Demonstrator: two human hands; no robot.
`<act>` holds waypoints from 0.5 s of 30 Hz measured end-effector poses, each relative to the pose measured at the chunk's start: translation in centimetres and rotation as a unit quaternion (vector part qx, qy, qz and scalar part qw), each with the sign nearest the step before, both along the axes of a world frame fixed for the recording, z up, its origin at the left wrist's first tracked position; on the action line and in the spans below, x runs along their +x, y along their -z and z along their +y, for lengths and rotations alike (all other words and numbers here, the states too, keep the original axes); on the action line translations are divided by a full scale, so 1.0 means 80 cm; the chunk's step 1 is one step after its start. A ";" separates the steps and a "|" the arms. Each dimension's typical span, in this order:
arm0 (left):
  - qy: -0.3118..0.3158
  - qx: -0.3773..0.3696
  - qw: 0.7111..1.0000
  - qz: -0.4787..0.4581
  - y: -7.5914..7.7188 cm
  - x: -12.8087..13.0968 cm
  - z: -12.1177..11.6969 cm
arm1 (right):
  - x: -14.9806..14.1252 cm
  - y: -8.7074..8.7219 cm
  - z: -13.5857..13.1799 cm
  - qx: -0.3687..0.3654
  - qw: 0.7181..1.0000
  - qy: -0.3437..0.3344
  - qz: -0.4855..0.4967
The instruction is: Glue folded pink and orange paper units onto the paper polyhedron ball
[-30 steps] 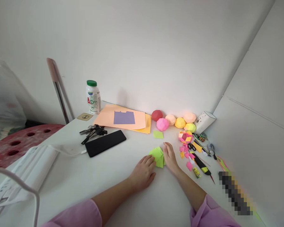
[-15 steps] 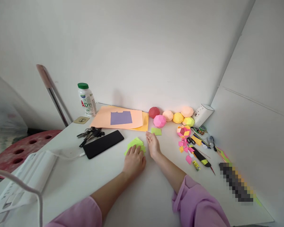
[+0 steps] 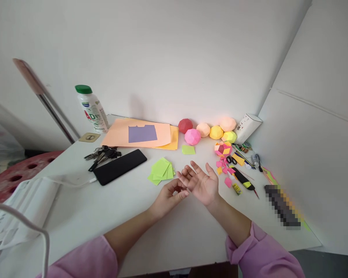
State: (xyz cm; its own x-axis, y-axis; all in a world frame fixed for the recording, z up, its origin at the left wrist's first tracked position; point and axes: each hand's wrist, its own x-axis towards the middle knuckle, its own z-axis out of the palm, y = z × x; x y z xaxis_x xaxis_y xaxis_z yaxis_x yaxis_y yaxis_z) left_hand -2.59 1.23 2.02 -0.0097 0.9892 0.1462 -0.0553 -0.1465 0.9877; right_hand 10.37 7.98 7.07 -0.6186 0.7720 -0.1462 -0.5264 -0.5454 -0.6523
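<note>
My right hand (image 3: pixel 202 186) is raised over the table, palm up, with its fingers spread and nothing visible on it. Close against its little-finger side is my left hand (image 3: pixel 168 197), fingers curved and thumb stretched out, with a gap between them and no held thing visible. Just beyond my left hand lies a loose fanned pile of lime-green paper pieces (image 3: pixel 162 170). A single green paper piece (image 3: pixel 188 150) lies farther back, in front of a pink faceted paper ball (image 3: pixel 193 136).
Left stand a black power bank (image 3: pixel 120 166) with a cable, keys (image 3: pixel 104 154) and a white bottle (image 3: pixel 92 110). Orange paper sheets (image 3: pixel 118 133) lie by the wall. Several paper balls, a part-built ball (image 3: pixel 222 148), pink scraps (image 3: pixel 227 182), scissors (image 3: pixel 229 160) and a black cutter (image 3: pixel 243 179) sit right.
My left hand has lifted off the green paper pile and moved right and nearer to me. My right hand has turned palm up, spread its fingers and moved right. The view has shifted.
</note>
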 end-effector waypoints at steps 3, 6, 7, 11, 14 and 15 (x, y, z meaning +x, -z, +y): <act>-0.021 -0.043 0.998 0.028 0.004 -0.001 0.001 | 0.000 0.008 -0.002 0.000 0.999 -0.032 0.008; -0.013 -0.062 0.997 0.049 0.005 0.000 0.001 | 0.004 0.017 -0.001 0.005 0.998 -0.058 0.018; -0.009 -0.066 0.996 0.056 0.005 0.001 0.000 | 0.006 0.020 0.000 0.004 0.998 -0.065 0.022; 0.008 -0.073 0.994 0.083 0.006 0.005 -0.002 | 0.014 0.032 0.005 0.042 0.995 -0.088 -0.003; 0.015 -0.077 0.992 0.099 0.006 0.005 -0.001 | 0.018 0.037 0.023 0.231 0.953 -0.078 -0.178; 0.015 -0.080 0.991 0.106 0.006 0.005 0.000 | 0.020 0.036 0.034 0.317 0.908 -0.061 -0.266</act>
State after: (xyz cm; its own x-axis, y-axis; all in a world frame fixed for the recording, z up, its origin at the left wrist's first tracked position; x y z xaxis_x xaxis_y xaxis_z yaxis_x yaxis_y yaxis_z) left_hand -2.20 1.23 1.58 0.0349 0.9993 -0.0165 0.1531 0.0110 0.9882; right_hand 12.00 10.69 4.16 -0.6777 0.7353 0.0001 -0.0044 -0.0039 -1.0000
